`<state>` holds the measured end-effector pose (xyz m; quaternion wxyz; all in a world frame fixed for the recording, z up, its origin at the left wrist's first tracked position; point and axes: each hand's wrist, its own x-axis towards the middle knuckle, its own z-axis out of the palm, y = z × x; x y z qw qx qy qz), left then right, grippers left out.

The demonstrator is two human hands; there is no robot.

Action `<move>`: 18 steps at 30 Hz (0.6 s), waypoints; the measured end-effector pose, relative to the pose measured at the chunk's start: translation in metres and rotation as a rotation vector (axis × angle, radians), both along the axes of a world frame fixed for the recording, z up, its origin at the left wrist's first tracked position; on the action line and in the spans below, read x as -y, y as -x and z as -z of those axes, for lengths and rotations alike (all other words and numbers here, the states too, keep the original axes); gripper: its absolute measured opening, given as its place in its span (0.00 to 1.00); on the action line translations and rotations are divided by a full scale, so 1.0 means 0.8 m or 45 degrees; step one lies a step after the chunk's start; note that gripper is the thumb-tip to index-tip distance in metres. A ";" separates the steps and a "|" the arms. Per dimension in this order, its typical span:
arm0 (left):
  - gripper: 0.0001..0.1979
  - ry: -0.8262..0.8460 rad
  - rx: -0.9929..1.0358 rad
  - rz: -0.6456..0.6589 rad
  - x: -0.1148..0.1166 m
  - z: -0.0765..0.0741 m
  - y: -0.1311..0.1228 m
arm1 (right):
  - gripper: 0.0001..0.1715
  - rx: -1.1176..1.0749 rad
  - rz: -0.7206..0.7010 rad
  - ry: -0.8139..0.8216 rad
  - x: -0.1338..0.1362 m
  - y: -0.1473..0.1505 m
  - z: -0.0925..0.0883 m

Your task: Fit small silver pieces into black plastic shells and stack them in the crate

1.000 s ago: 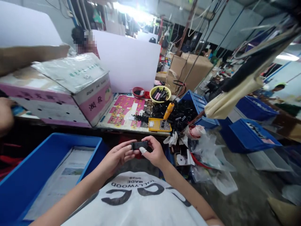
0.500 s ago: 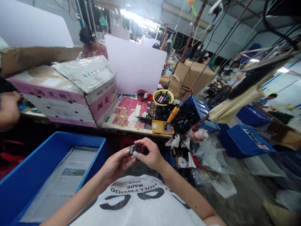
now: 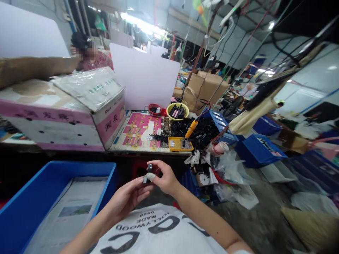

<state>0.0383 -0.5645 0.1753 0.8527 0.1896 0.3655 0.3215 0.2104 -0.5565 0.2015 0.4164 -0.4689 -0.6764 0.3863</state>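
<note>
In front of my shirt my two hands meet over small dark parts. Between the thumb and forefinger of my right hand (image 3: 166, 179) is a small shiny black part (image 3: 150, 167); its exact kind is too small to tell. White wrapping (image 3: 151, 176) covers the right thumb. My left hand (image 3: 132, 195) is palm up, its thumb on a small grey-black piece (image 3: 145, 180) beside the right thumb, its other fingers loosely extended below. Whether the two pieces are joined I cannot tell.
A blue bin (image 3: 111, 176) lined with newspaper stands at left. On the bench are a pink-and-white carton (image 3: 71, 128), a yellow tray (image 3: 180, 149) of tiny parts, an orange-handled tool (image 3: 191, 129), a black parts heap (image 3: 203, 128) and a yellow bowl (image 3: 188, 109). Someone (image 3: 97, 61) sits behind.
My hands have moved slightly down. The black part now stands upright at the right fingertips, with the grey piece lower at the left thumb. The view has shifted to the right.
</note>
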 end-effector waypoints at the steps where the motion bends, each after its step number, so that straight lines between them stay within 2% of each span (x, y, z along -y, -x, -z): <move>1: 0.16 -0.004 -0.045 0.033 -0.003 0.003 0.005 | 0.20 -0.054 0.030 0.084 -0.002 -0.002 0.010; 3: 0.20 -0.004 -0.126 0.069 -0.010 0.010 0.017 | 0.19 -0.149 0.124 0.237 -0.009 -0.017 0.033; 6: 0.22 0.024 -0.210 0.049 -0.022 0.027 0.045 | 0.18 -0.163 0.291 0.363 -0.022 -0.068 0.069; 10: 0.21 0.086 -0.375 -0.144 -0.038 0.057 0.102 | 0.20 -0.101 0.418 0.494 -0.058 -0.176 0.101; 12: 0.21 0.061 -0.461 -0.253 -0.057 0.065 0.132 | 0.23 -0.082 0.688 0.608 -0.092 -0.246 0.115; 14: 0.22 -0.023 -0.542 -0.343 -0.090 0.057 0.159 | 0.25 -0.121 0.886 0.608 -0.138 -0.321 0.132; 15: 0.22 -0.080 -0.595 -0.399 -0.112 0.046 0.170 | 0.26 -0.202 0.985 0.551 -0.162 -0.358 0.142; 18: 0.19 -0.427 -0.848 -0.644 -0.192 -0.006 0.191 | 0.24 -0.468 1.341 0.330 -0.225 -0.445 0.179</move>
